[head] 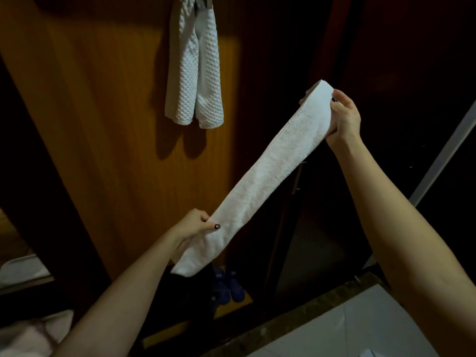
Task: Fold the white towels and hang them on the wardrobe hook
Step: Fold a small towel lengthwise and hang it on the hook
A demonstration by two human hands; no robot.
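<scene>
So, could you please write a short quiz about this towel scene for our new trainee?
1. True or false: a waffle towel already hangs against the wooden wardrobe panel.
2. Multiple choice: the folded towel is held by A) one hand alone; B) two hands, one near each end; C) nothing, it lies on the floor.
3. Fill in the blank: comparing the left-hand grip and the right-hand grip, the towel's higher end is held on the ____ side.

Key: 1 true; 2 B; 3 right.
</scene>
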